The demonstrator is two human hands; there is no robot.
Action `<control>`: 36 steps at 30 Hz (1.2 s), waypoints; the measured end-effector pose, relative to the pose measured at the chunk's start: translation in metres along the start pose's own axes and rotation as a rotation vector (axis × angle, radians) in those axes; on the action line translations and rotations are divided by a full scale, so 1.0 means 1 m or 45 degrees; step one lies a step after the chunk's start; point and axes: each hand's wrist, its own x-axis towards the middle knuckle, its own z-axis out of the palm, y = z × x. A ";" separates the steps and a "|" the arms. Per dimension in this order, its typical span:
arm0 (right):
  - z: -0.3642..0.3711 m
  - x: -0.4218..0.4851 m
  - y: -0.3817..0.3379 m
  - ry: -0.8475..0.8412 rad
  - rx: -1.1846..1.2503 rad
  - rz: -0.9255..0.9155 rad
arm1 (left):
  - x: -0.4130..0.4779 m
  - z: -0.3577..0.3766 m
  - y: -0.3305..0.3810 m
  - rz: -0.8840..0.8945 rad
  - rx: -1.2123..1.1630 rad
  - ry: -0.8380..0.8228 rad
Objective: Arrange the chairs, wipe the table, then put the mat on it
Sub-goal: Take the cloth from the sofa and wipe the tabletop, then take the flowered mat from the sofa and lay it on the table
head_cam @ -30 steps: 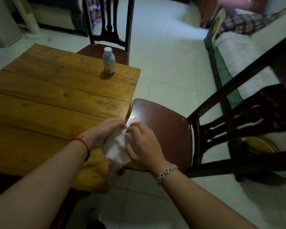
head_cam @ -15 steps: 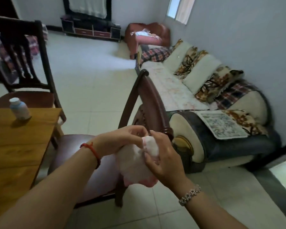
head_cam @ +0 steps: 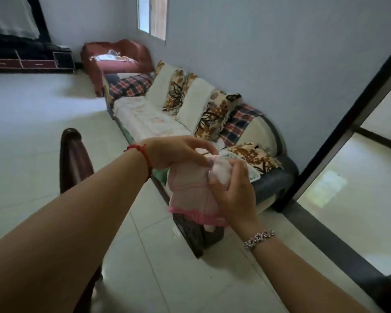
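Note:
Both hands hold a pale pink cloth [head_cam: 190, 193] in mid-air in front of me. My left hand [head_cam: 174, 152], with a red string on its wrist, pinches the cloth's top edge. My right hand [head_cam: 231, 188], with a silver bracelet, is closed around a bunched white end of it. The cloth hangs down with a darker pink hem. The curved dark back of a wooden chair [head_cam: 71, 159] rises at the left, partly behind my left forearm. The table is out of view.
A long sofa [head_cam: 145, 118] with patterned cushions lines the right wall, with a folded patterned mat [head_cam: 255, 155] on its near end. A red armchair [head_cam: 115, 59] and a dark TV cabinet [head_cam: 29, 59] stand far back. A dark door frame [head_cam: 348, 123] crosses the right. The floor is pale tile.
My view has swung right, away from the table and bottle, toward the sofa. Both hands have kept hold of the cloth and risen with it.

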 end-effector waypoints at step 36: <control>0.302 0.188 0.494 -1.090 0.082 0.585 | 0.472 -0.047 -0.363 -0.632 -0.701 1.233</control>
